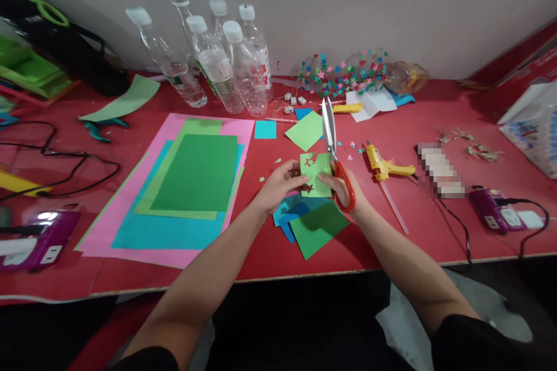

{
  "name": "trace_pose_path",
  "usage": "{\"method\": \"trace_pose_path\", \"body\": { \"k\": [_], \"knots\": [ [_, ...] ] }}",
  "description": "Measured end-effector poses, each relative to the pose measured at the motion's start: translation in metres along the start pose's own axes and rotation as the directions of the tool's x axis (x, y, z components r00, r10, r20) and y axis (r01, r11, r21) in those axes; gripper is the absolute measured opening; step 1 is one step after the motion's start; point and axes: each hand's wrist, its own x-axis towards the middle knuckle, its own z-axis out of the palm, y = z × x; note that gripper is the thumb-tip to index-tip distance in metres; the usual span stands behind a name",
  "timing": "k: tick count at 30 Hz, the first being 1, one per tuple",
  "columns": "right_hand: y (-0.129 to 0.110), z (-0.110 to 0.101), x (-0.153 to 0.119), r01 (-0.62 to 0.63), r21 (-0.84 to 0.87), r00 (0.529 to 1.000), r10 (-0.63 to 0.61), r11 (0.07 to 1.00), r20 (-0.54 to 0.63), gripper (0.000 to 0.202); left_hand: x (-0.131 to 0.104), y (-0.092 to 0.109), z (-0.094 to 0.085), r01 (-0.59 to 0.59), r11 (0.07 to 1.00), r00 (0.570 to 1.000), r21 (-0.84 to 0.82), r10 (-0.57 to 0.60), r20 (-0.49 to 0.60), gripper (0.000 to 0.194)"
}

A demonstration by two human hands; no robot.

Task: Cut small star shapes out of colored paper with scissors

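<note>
My left hand pinches the left edge of a small light green paper square with star-shaped holes in it. My right hand grips the same square at its right side, thumb on top. Hooked in that hand are scissors with red handles, their blades pointing away from me and slightly apart, clear of the square's middle. Beneath my hands lie a dark green sheet and blue paper pieces. Just beyond the square rests another light green sheet.
Stacked coloured sheets lie at left. Several plastic bottles stand against the wall beside a bottle covered in stars. A yellow glue gun lies at right, near a purple power box. Cables cross both ends of the red table.
</note>
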Motion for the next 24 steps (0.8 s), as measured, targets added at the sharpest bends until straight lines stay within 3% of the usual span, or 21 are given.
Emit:
{"method": "trace_pose_path", "body": {
  "k": [4,8,15,18,21,23,24],
  "knots": [
    [-0.007,0.002,-0.005,0.033,-0.021,0.999,-0.034,0.999,-0.006,0.030,0.001,0.001,-0.002,-0.041,0.998,0.998,0.044,0.043,-0.043,0.031],
    [-0.006,-0.002,-0.003,0.083,0.065,0.996,-0.081,0.994,-0.025,0.026,0.001,0.002,-0.002,-0.089,0.993,0.992,0.082,0.096,-0.086,0.026],
    [-0.011,-0.005,-0.001,0.065,0.170,0.998,-0.063,0.983,-0.016,0.018,-0.002,0.004,-0.001,-0.021,0.993,0.999,0.116,0.025,-0.031,0.020],
    [-0.009,-0.005,0.000,0.069,0.190,0.996,-0.056,0.979,-0.072,0.019,-0.003,0.007,-0.003,-0.026,1.000,0.998,0.008,0.026,-0.064,0.017],
    [-0.007,-0.005,0.002,0.099,0.220,0.990,-0.073,0.970,-0.124,0.023,-0.006,0.009,-0.002,0.043,0.987,0.995,-0.155,-0.029,0.097,0.031],
    [-0.007,-0.005,0.002,0.106,0.237,0.989,-0.079,0.966,-0.122,0.026,-0.008,0.007,0.002,0.066,0.992,0.974,-0.112,-0.040,0.223,0.038],
    [-0.007,-0.004,0.002,0.106,0.244,0.990,-0.081,0.964,-0.112,0.026,-0.009,0.006,0.004,0.047,0.997,0.974,-0.059,-0.032,0.225,0.036]
  ]
}}
